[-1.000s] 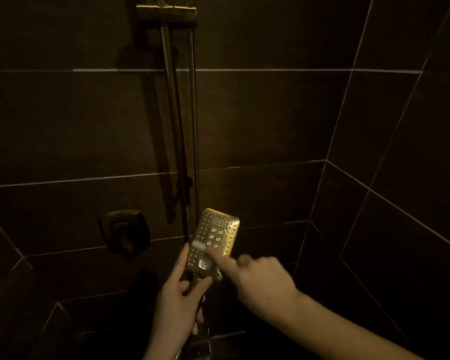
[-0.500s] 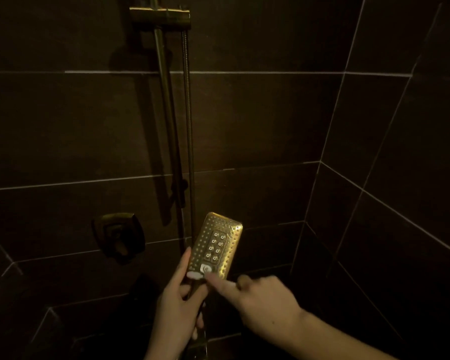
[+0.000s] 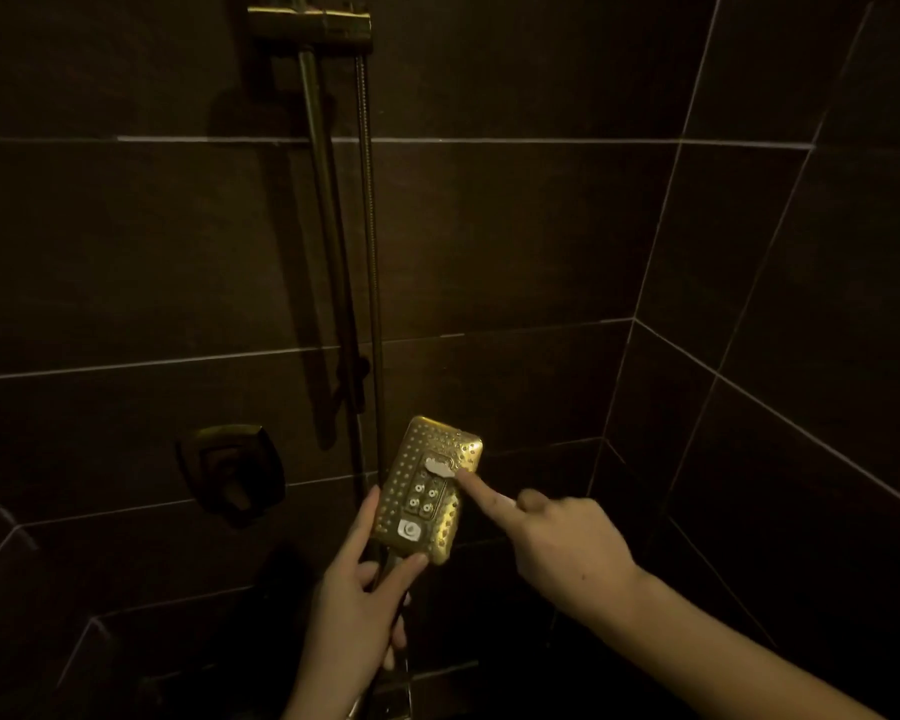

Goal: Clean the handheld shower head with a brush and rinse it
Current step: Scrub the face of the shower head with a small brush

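The gold rectangular handheld shower head (image 3: 402, 491) faces me, nozzles up, low in the middle of the view. My left hand (image 3: 354, 605) grips its handle from below, with the thumb and a finger along the head's lower edges. My right hand (image 3: 567, 553) comes in from the right with the index finger stretched out and the other fingers curled. At that fingertip the white bristles of a small brush (image 3: 440, 466) press on the upper part of the nozzle face. The brush handle is hidden under the finger.
A metal slide rail (image 3: 323, 226) and the shower hose (image 3: 370, 252) run down the dark tiled wall behind, from a bracket (image 3: 310, 26) at the top. A square wall valve handle (image 3: 232, 470) sits left of the shower head. A tiled corner closes in on the right.
The brush went from the middle of the nozzle face down to its lower end, then up to the upper part. My left hand kept its hold on the shower head.
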Available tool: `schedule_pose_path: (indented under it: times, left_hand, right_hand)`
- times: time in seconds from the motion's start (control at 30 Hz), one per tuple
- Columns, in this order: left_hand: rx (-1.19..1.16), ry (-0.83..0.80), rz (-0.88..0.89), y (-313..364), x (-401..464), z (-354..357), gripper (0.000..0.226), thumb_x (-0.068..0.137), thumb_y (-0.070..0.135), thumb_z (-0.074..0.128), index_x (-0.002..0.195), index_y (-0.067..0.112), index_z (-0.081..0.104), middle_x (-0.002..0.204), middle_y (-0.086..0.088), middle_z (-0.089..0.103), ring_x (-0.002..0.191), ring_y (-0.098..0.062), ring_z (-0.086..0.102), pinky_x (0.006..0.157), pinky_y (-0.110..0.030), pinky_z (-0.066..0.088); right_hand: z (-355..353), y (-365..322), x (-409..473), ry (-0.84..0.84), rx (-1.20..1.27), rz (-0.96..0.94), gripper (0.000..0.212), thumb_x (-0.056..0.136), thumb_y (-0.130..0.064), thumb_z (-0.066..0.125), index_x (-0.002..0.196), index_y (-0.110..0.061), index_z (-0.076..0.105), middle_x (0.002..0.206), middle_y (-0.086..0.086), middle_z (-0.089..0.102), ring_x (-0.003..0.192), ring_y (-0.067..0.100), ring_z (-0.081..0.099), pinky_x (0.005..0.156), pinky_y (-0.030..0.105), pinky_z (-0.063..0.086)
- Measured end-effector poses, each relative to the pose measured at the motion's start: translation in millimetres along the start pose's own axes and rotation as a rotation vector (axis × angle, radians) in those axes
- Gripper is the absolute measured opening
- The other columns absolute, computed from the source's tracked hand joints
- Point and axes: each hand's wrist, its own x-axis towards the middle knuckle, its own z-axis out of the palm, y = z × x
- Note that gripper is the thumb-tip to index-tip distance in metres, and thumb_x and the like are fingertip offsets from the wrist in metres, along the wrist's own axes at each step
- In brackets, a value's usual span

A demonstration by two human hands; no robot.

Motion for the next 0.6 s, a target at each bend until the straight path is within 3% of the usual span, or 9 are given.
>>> schedule_pose_path:
  times: [0.1,0.17,0.3,0.37,0.47,0.53,0.6]
  left_hand:
    - [0.002,0.002,-0.002,1,1,-2,0.088,0.089,0.026,0.079,0.132,0.085,0.029,0.075,-0.013,0.076,0.048,-0.026,0.063,0.04,-0.03,0.046]
    - [0.001,-0.004,0.002,2,1,-3,0.088,0.09,0.025,0.079,0.133,0.084,0.029,0.073,-0.013,0.075,0.047,-0.026,0.062,0.039,-0.03,0.046]
    - [0.019,-0.011,-0.02,3,0,0,0.089,0.091,0.024,0.078,0.139,0.079,0.027,0.074,-0.013,0.076,0.048,-0.027,0.063,0.04,-0.03,0.047]
    - [0.029,-0.027,-0.035,2,0,1,0.09,0.091,0.023,0.078,0.142,0.075,0.026,0.074,-0.012,0.076,0.049,-0.026,0.063,0.041,-0.03,0.048]
    - [0.031,-0.025,-0.053,-3,1,-2,0.09,0.09,0.022,0.078,0.143,0.073,0.025,0.073,-0.014,0.076,0.051,-0.026,0.064,0.046,-0.033,0.051]
    - [0.043,-0.025,-0.061,-4,0,-1,0.09,0.09,0.023,0.078,0.142,0.074,0.025,0.074,-0.014,0.076,0.052,-0.026,0.064,0.048,-0.035,0.052]
    - [0.039,-0.027,-0.064,-4,-2,0,0.09,0.09,0.024,0.078,0.14,0.075,0.024,0.076,-0.008,0.078,0.053,-0.025,0.066,0.045,-0.034,0.051]
  right_hand:
    - [10,-10,-7,-0.108,0.04,-0.149,0.098,0.084,-0.026,0.07,0.157,-0.036,0.005,0.075,0.004,0.062,0.041,0.008,0.029,0.031,0.026,0.031]
    - [15,-13,-11,-0.128,0.048,-0.199,0.099,0.087,-0.026,0.067,0.157,-0.038,-0.002,0.078,0.007,0.061,0.043,0.011,0.03,0.033,0.025,0.027]
    - [2,1,1,0.009,0.068,0.07,0.1,0.086,-0.016,0.063,0.156,-0.04,-0.005,0.069,-0.002,0.056,0.041,0.005,0.027,0.037,0.022,0.024]
    - [9,-4,0,-0.033,0.097,0.023,0.099,0.09,-0.02,0.06,0.153,-0.043,-0.014,0.075,0.001,0.059,0.043,0.005,0.028,0.038,0.022,0.025]
    - [21,-15,-10,-0.094,0.114,-0.118,0.102,0.087,-0.023,0.066,0.155,-0.04,-0.008,0.076,0.005,0.061,0.04,0.01,0.037,0.034,0.028,0.034]
    - [16,-4,-4,0.003,0.099,0.005,0.1,0.086,-0.018,0.064,0.156,-0.041,-0.004,0.072,0.0,0.059,0.04,0.011,0.045,0.035,0.028,0.039]
    - [9,6,0,0.024,0.088,0.076,0.097,0.09,-0.017,0.056,0.153,-0.044,-0.012,0.071,-0.004,0.053,0.043,0.008,0.044,0.038,0.027,0.044]
